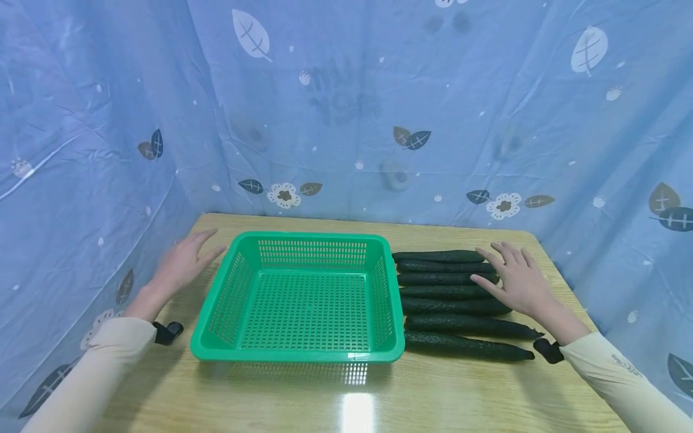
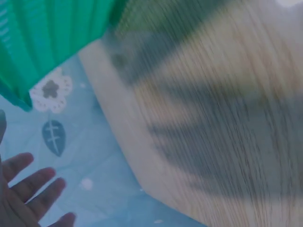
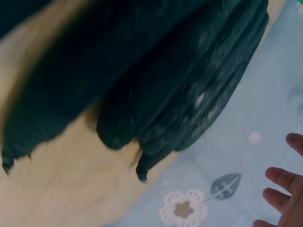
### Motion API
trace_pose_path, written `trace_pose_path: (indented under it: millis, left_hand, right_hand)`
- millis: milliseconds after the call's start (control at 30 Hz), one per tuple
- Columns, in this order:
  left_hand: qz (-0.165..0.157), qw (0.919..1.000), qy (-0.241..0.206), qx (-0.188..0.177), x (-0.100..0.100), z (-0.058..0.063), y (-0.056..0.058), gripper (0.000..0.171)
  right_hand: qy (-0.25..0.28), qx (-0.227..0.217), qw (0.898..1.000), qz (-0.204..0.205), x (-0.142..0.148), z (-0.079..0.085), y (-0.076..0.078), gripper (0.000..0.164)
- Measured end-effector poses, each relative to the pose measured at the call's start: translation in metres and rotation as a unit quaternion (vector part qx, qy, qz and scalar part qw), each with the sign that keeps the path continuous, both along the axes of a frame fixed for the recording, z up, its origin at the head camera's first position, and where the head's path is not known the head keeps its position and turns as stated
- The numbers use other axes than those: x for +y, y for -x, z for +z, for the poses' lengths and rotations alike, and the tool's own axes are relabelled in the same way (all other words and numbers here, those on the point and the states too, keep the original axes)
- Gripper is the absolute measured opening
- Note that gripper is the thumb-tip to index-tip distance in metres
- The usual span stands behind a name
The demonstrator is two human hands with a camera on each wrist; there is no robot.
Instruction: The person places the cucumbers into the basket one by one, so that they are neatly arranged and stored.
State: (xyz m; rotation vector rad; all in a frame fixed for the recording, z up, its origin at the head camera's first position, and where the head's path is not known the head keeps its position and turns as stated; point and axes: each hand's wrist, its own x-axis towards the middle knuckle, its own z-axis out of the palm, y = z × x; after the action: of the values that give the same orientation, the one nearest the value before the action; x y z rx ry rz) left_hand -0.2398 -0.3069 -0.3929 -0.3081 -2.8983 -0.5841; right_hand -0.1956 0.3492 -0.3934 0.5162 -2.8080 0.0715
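A green plastic basket (image 1: pixel 397 300) with slotted walls stands on the table, and nothing lies inside it. Several dark green cucumbers (image 1: pixel 455 307) lie side by side along its right wall, their left ends close to it. My left hand (image 1: pixel 181 261) is held off the basket's left side, fingers spread, touching nothing. Over the right ends of the far cucumbers hovers my right hand (image 1: pixel 517 279), fingers extended and holding nothing. The left wrist view shows the left hand (image 2: pixel 31 196) below a basket corner (image 2: pixel 57 38). In the right wrist view, fingers (image 3: pixel 281 182) appear apart from the cucumbers (image 3: pixel 165 71).
The light wooden table (image 1: pixel 433 397) has rounded far corners. Blue curtain cloth (image 1: pixel 346 120) with leaf and flower prints hangs behind it and along both sides. A black wrist strap piece (image 1: pixel 168 332) shows by the left sleeve, another (image 1: pixel 549 350) by the right.
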Motion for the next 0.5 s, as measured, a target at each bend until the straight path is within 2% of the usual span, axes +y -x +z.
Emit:
trace_pose_path:
  millis: [133,333,500]
  left_hand:
    - [-0.013,0.9976,-0.042,-0.053,0.004,0.002,-0.008,0.066]
    - [-0.043,0.9918,-0.082,-0.088,0.008,0.007,-0.013,0.066]
    - [-0.063,0.9792,-0.128,-0.144,0.008,0.012,-0.020,0.068]
  right_hand:
    - [0.009,0.003,1.000,0.007,-0.009,-0.006,-0.014,0.063]
    - [0.012,0.021,0.999,0.021,-0.020,-0.017,-0.032,0.058]
    - [0.024,0.014,0.999,0.038,-0.031,-0.026,-0.048,0.054]
